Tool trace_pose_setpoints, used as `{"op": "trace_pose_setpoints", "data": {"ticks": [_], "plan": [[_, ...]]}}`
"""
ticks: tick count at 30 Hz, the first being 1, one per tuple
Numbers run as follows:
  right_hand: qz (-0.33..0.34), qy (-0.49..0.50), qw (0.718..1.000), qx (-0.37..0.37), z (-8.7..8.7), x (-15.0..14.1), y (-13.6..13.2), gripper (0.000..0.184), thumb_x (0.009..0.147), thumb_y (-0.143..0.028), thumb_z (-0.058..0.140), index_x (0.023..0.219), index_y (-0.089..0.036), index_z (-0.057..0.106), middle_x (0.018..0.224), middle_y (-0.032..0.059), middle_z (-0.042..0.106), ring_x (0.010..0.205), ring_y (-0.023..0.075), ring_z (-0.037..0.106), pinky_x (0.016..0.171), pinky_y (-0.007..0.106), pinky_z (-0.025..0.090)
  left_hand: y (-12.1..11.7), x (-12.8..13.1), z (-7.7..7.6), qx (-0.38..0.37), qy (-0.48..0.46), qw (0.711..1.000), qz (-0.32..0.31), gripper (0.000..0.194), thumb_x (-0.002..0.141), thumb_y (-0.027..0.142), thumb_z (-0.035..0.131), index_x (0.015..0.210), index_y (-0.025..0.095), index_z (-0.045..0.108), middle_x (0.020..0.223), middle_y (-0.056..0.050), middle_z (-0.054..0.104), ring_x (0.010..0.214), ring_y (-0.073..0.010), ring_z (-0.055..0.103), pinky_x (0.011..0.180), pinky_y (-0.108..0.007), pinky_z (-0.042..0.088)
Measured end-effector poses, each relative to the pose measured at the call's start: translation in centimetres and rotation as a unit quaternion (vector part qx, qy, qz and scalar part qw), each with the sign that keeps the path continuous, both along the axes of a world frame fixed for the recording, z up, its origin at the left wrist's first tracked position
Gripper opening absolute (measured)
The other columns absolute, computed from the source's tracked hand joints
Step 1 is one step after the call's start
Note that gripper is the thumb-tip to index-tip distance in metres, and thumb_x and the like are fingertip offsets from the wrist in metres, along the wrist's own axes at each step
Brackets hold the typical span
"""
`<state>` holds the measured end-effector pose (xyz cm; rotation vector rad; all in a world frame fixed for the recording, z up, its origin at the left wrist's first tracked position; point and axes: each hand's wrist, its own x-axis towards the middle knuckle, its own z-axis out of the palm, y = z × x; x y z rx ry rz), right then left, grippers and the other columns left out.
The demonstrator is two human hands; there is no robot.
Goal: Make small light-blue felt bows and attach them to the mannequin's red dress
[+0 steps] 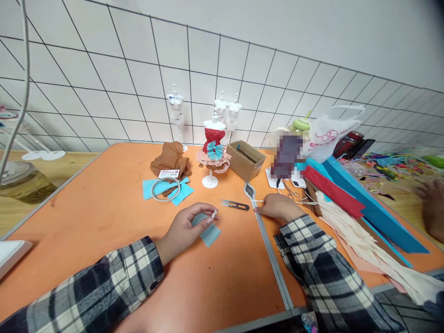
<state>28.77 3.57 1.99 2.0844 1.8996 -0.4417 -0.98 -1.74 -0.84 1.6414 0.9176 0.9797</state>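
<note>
My left hand (pixel 189 226) is closed, thumb and fingers pinching a small white piece (pixel 214 213) too small to identify. A light blue sheet (pixel 210 235), paper or thin fabric, lies under those fingers; whether they also grip it I cannot tell. To the right, my right hand (pixel 277 206) rests low over the table with its fingers closed on a thin white cord (pixel 257 200), whose end sticks out on the left. Thread snips (pixel 235 205) lie between my hands. Beyond them stands a small dress form (pixel 214 134) in a red bodice, blue bow and pink ruffled skirt.
A cardboard box (pixel 245 159), brown crumpled material (pixel 170 159) and a tape ring (pixel 165 189) on blue pieces lie further back. Colored sheets (pixel 333 189) and cream strips (pixel 354 231) fill the right side. A metal seam (pixel 268 245) crosses the table. Another person's hand (pixel 433 208) shows far right.
</note>
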Motion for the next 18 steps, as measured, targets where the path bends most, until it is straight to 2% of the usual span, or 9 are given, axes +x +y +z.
{"op": "trace_pose_setpoints", "data": {"ticks": [3, 6, 9, 12, 14, 18], "plan": [[-0.012, -0.015, 1.0, -0.006, 0.0, 1.2, 0.0, 0.075, 0.068, -0.079, 0.052, 0.1, -0.013, 0.069, 0.107, 0.0212, 0.067, 0.099, 0.0366, 0.063, 0.073, 0.038, 0.044, -0.1, 0.0, 0.0, -0.084, -0.077, 0.992, -0.048, 0.034, 0.086, 0.036, 0.064, 0.114, 0.017, 0.061, 0.11, -0.013, 0.071, 0.105, -0.0249, 0.066, 0.087, -0.035, 0.052], [-0.012, 0.031, 0.999, 0.008, 0.0, 2.1, -0.3, 0.069, 0.071, -0.079, 0.049, 0.091, -0.016, 0.068, 0.097, 0.0156, 0.068, 0.09, 0.0308, 0.063, 0.067, 0.034, 0.041, -0.1, 0.0, 0.3, -0.129, -0.122, 0.982, -0.068, 0.041, 0.084, 0.036, 0.067, 0.121, 0.018, 0.059, 0.118, -0.014, 0.07, 0.112, -0.0264, 0.063, 0.092, -0.036, 0.049], [0.007, 0.143, 0.989, 0.03, 0.2, 2.5, -0.7, 0.054, 0.08, -0.069, 0.048, 0.082, -0.017, 0.062, 0.079, 0.0065, 0.064, 0.071, 0.0195, 0.058, 0.059, 0.027, 0.036, -0.1, 0.0, 0.5, -0.137, -0.142, 0.977, -0.079, 0.043, 0.083, 0.035, 0.068, 0.122, 0.02, 0.06, 0.121, -0.014, 0.068, 0.115, -0.0272, 0.062, 0.095, -0.037, 0.047], [0.048, 0.265, 0.963, 0.007, 0.3, 2.2, -1.1, 0.039, 0.085, -0.055, 0.048, 0.082, -0.018, 0.059, 0.068, -0.0008, 0.056, 0.059, 0.0123, 0.047, 0.055, 0.024, 0.033, -0.1, 0.0, 0.3, -0.136, -0.155, 0.974, -0.09, 0.042, 0.083, 0.034, 0.069, 0.122, 0.02, 0.062, 0.123, -0.014, 0.068, 0.116, -0.0274, 0.061, 0.095, -0.036, 0.046], [0.063, 0.274, 0.96, -0.012, 0.0, 1.8, -1.1, 0.028, 0.085, -0.044, 0.051, 0.081, -0.018, 0.06, 0.067, -0.0023, 0.056, 0.058, 0.0109, 0.045, 0.056, 0.023, 0.034, 0.0, -0.1, 0.0, -0.137, -0.163, 0.972, -0.097, 0.041, 0.083, 0.032, 0.069, 0.122, 0.021, 0.062, 0.122, -0.013, 0.068, 0.115, -0.0269, 0.061, 0.093, -0.035, 0.047], [0.054, 0.2, 0.978, -0.009, -1.0, 0.9, -0.5, 0.016, 0.079, -0.029, 0.054, 0.076, -0.017, 0.063, 0.073, 0.0009, 0.062, 0.065, 0.013, 0.053, 0.061, 0.023, 0.037, 0.3, -0.3, -0.6, -0.134, -0.161, 0.973, -0.1, 0.04, 0.084, 0.028, 0.068, 0.123, 0.022, 0.062, 0.114, -0.011, 0.072, 0.109, -0.0247, 0.064, 0.089, -0.032, 0.047]]}}
